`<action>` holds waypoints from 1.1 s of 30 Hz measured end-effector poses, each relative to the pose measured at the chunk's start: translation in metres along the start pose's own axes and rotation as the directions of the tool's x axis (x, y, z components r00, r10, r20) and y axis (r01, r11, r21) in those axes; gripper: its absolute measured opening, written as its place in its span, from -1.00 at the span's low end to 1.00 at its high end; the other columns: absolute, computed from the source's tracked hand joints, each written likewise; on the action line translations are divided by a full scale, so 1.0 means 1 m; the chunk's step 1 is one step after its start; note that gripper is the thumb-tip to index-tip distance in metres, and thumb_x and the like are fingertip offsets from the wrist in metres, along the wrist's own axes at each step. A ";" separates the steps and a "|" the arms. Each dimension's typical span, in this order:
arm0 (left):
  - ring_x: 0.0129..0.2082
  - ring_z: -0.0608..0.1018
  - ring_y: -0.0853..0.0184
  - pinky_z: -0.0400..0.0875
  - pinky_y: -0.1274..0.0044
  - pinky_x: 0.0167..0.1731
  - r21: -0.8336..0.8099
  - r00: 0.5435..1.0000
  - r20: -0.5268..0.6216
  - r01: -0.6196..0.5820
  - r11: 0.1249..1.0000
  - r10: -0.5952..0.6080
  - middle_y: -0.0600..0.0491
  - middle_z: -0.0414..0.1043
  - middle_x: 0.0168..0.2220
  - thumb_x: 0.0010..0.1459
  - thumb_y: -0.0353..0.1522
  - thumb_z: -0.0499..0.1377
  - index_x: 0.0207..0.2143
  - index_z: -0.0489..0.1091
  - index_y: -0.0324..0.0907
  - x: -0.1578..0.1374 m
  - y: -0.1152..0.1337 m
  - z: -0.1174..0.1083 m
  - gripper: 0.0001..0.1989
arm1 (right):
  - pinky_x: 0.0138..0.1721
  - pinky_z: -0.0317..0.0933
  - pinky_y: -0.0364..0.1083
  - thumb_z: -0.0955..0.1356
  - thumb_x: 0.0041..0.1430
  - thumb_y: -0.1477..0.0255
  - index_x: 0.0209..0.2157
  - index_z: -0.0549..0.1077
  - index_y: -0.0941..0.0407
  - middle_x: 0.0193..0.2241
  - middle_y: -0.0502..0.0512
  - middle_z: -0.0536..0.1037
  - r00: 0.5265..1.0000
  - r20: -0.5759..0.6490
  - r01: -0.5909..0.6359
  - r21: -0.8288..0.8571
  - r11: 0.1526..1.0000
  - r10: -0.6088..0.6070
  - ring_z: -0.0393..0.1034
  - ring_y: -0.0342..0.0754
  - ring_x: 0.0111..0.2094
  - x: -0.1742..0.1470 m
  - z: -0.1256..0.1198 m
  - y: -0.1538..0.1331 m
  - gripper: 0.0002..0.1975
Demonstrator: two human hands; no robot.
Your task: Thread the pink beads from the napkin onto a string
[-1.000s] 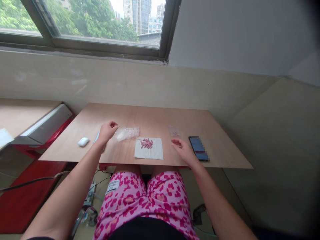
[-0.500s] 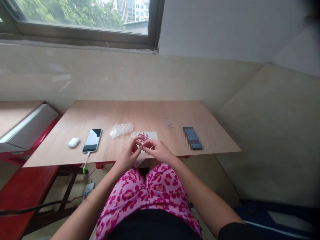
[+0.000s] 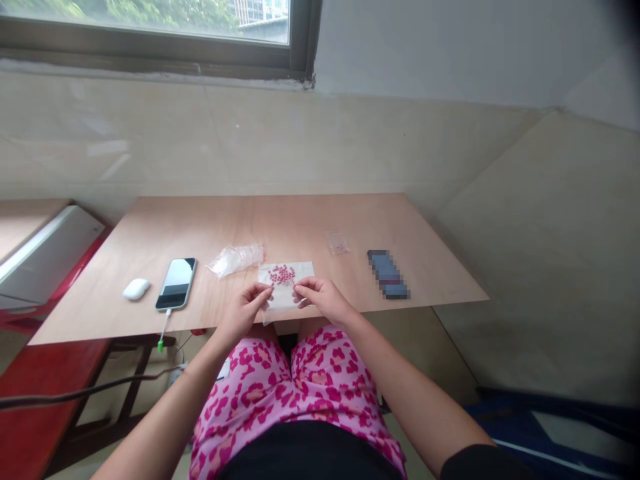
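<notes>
Stretches out as a pale wood-toned table [image 3: 280, 220], long side against the wall. Carries, from left to right, a rounded white case [image 3: 136, 289], a phone [image 3: 176, 283] with a cable plugged into its near end, a crumpled clear bag [image 3: 235, 259], a white sheet [image 3: 303, 268] by the near edge, a small clear packet [image 3: 337, 244] and a dark, pixelated slab [image 3: 389, 275].

Left grip [image 3: 248, 305] and right grip [image 3: 321, 294] face each other, apart, fingertips [image 3: 262, 287] pinched, forearms [image 3: 200, 373] angled inward.
</notes>
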State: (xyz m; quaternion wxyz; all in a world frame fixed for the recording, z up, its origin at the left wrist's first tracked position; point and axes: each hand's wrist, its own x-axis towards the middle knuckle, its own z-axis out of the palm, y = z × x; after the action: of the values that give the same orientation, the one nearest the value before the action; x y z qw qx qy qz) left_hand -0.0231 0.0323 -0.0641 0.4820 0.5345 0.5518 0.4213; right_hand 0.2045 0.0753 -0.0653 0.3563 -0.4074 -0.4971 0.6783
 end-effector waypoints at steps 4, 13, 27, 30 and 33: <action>-0.26 0.58 0.21 0.50 0.36 -0.20 0.192 0.995 -0.020 -0.092 0.977 0.097 -0.01 0.56 -0.28 0.38 -0.10 0.14 -0.19 0.52 -0.12 -0.005 0.002 -0.001 -0.69 | -0.32 0.40 -0.09 0.55 0.04 0.16 -0.34 0.55 0.14 -0.42 0.02 0.55 0.999 0.033 -0.006 -0.007 1.000 0.006 0.43 -0.11 -0.42 -0.004 0.003 0.000 -0.66; 0.27 0.39 -0.07 0.32 0.11 0.23 0.551 0.864 0.192 -0.487 0.678 0.466 -0.23 0.32 0.24 0.20 -0.13 0.36 0.35 0.15 -0.05 -0.029 0.009 0.020 -0.24 | -0.41 0.37 -0.15 0.58 0.01 0.17 -0.31 0.53 0.13 -0.48 -0.04 0.53 0.994 0.078 -0.087 0.084 0.993 0.081 0.39 -0.17 -0.51 -0.015 0.017 0.005 -0.64; 0.17 0.45 0.01 0.39 0.15 0.14 0.479 0.850 0.311 -0.527 0.702 0.426 -0.15 0.40 0.14 0.30 -0.21 0.28 0.31 0.16 0.00 -0.027 0.009 0.021 -0.40 | -0.42 0.36 -0.13 0.53 0.03 0.38 -0.08 0.42 0.11 -0.49 -0.09 0.55 0.985 0.142 -0.108 0.097 0.989 0.094 0.44 -0.14 -0.54 -0.014 0.018 0.012 -0.58; 0.12 0.47 0.03 0.41 0.17 0.10 0.472 0.842 0.333 -0.538 0.698 0.424 -0.12 0.42 0.10 0.29 -0.22 0.29 0.30 0.20 0.00 -0.027 0.011 0.022 -0.41 | -0.42 0.34 -0.15 0.46 0.04 0.48 -0.12 0.41 0.10 -0.52 -0.10 0.54 0.986 0.150 -0.075 0.003 0.997 0.074 0.44 -0.14 -0.53 -0.013 0.016 0.016 -0.66; 0.01 0.52 0.06 0.45 0.21 0.00 0.486 0.842 0.353 -0.537 0.689 0.407 -0.11 0.46 -0.01 0.31 -0.23 0.26 0.22 0.29 -0.04 -0.027 0.010 0.021 -0.53 | -0.43 0.31 -0.17 0.44 0.04 0.53 -0.13 0.41 0.10 -0.48 -0.09 0.56 0.986 0.142 -0.066 -0.129 0.990 0.084 0.43 -0.15 -0.52 -0.013 0.013 0.019 -0.68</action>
State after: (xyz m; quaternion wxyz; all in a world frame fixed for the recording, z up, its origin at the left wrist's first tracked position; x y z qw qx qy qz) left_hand -0.0015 0.0046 -0.0560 0.2322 0.8198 0.4379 0.2868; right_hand 0.1965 0.0542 -0.0792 0.2670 -0.3960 -0.5472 0.6873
